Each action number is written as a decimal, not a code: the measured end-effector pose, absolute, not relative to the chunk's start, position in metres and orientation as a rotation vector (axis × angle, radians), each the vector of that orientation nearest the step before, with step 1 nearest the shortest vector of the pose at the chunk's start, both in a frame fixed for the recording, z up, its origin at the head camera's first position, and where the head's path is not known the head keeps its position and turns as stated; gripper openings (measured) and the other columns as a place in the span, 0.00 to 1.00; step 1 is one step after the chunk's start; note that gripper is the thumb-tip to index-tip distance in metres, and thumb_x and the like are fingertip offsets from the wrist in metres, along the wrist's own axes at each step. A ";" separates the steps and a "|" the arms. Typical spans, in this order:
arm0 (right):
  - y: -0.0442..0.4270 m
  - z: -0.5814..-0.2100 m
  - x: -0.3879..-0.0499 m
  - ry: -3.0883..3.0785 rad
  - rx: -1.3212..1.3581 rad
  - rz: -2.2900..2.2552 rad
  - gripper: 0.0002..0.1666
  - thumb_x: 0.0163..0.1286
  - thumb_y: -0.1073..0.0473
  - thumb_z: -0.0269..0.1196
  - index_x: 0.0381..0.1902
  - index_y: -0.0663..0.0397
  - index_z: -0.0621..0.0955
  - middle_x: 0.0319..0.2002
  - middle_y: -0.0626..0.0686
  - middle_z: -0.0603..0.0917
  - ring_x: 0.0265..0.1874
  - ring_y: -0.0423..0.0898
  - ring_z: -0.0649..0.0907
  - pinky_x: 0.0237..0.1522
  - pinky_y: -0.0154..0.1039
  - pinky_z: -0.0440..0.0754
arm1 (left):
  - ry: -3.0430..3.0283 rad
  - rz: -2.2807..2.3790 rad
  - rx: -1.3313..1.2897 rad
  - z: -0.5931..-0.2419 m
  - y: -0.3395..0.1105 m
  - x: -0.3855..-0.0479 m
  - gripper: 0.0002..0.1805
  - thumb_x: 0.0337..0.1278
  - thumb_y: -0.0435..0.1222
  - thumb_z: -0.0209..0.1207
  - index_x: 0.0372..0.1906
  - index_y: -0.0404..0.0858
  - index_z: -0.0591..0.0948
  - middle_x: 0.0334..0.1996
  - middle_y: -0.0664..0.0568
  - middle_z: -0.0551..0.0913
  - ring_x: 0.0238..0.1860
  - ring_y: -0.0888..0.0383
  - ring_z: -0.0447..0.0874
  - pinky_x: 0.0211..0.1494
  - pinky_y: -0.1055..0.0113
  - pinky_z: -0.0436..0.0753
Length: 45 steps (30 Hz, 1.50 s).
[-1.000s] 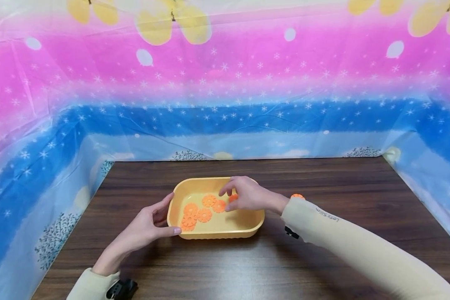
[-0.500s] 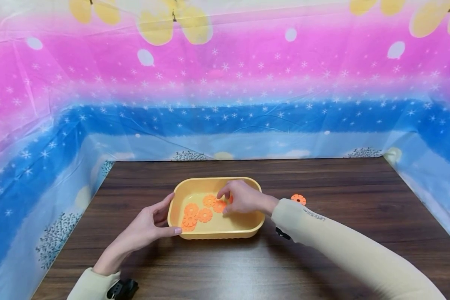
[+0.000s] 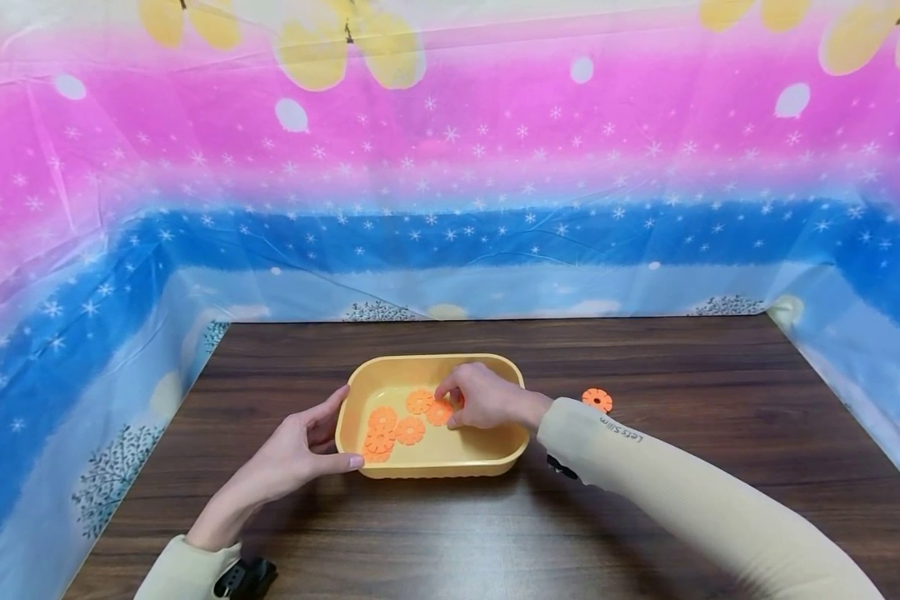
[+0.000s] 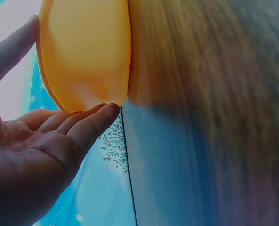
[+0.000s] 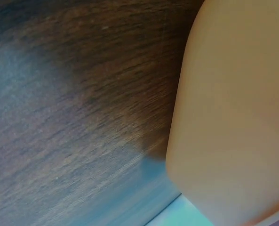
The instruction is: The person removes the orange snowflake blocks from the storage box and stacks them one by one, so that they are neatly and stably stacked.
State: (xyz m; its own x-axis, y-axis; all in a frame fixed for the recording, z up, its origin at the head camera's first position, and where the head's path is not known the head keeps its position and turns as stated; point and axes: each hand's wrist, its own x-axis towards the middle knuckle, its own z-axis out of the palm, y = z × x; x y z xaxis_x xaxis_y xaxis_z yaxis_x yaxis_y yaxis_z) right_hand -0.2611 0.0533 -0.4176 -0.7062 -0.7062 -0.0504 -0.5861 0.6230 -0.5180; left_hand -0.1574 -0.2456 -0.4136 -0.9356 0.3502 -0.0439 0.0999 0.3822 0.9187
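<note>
A yellow plastic bin (image 3: 450, 468) stands on the table with several orange flower-shaped discs (image 3: 409, 431) in its left and middle part. At the bin's left end is my left hand (image 3: 300, 450), its thumb on the front corner of the rim and its fingers along the outer wall. The left wrist view shows these fingers (image 4: 90, 125) nearly straight against the bin. My right hand (image 3: 483, 396) reaches inside, fingers bent, thumb and index tips beside one disc (image 3: 439, 412). Whether it pinches a disc is hidden. The right wrist view shows only the bin's outer wall (image 5: 233, 103).
One more orange disc (image 3: 597, 400) lies on the dark wooden table (image 3: 690, 358), right of the bin and just behind my right sleeve. A patterned cloth (image 3: 450, 237) encloses the table's back and sides.
My right hand has moved slightly left and lower into the bin, and now covers a disc seen under it before. The disc on the table shows more fully. My left hand stays put.
</note>
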 end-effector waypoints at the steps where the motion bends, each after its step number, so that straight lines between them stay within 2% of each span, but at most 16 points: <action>1: 0.053 -0.418 -0.261 2.601 -1.059 -0.695 0.23 0.60 0.64 0.78 0.53 0.61 0.88 0.37 0.53 0.84 0.36 0.45 0.77 0.45 0.38 0.78 | 2.408 1.579 0.399 -0.414 -0.246 -0.158 0.57 0.56 0.35 0.76 0.83 0.33 0.53 0.80 0.34 0.57 0.75 0.37 0.65 0.64 0.56 0.82; 9: 0.053 -0.417 -0.259 2.595 -1.090 -0.690 0.19 0.57 0.63 0.80 0.47 0.57 0.89 0.38 0.51 0.87 0.40 0.47 0.82 0.47 0.36 0.80 | 2.403 1.575 0.397 -0.414 -0.246 -0.157 0.56 0.56 0.36 0.76 0.83 0.34 0.54 0.81 0.35 0.56 0.76 0.38 0.63 0.65 0.56 0.82; 30: 0.050 -0.416 -0.258 2.530 -1.023 -0.708 0.22 0.58 0.65 0.79 0.52 0.55 0.89 0.36 0.49 0.85 0.38 0.47 0.81 0.46 0.37 0.79 | 2.387 1.590 0.395 -0.415 -0.246 -0.159 0.57 0.56 0.35 0.76 0.84 0.34 0.53 0.81 0.35 0.57 0.75 0.38 0.65 0.63 0.59 0.83; 45: 0.052 -0.417 -0.259 2.526 -1.035 -0.741 0.21 0.55 0.65 0.81 0.48 0.55 0.87 0.38 0.49 0.84 0.39 0.47 0.80 0.47 0.38 0.80 | 2.372 1.605 0.398 -0.414 -0.246 -0.158 0.56 0.57 0.35 0.76 0.84 0.34 0.53 0.80 0.34 0.57 0.75 0.37 0.66 0.62 0.60 0.84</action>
State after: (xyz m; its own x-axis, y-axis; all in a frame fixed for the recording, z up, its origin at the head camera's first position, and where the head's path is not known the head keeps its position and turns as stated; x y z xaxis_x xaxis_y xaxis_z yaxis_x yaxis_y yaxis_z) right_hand -0.2588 0.0515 -0.4167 -0.6902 -0.7182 -0.0879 -0.5569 0.6048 -0.5692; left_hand -0.1580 -0.2463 -0.4141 -0.9315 0.3599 -0.0525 0.0851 0.3559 0.9306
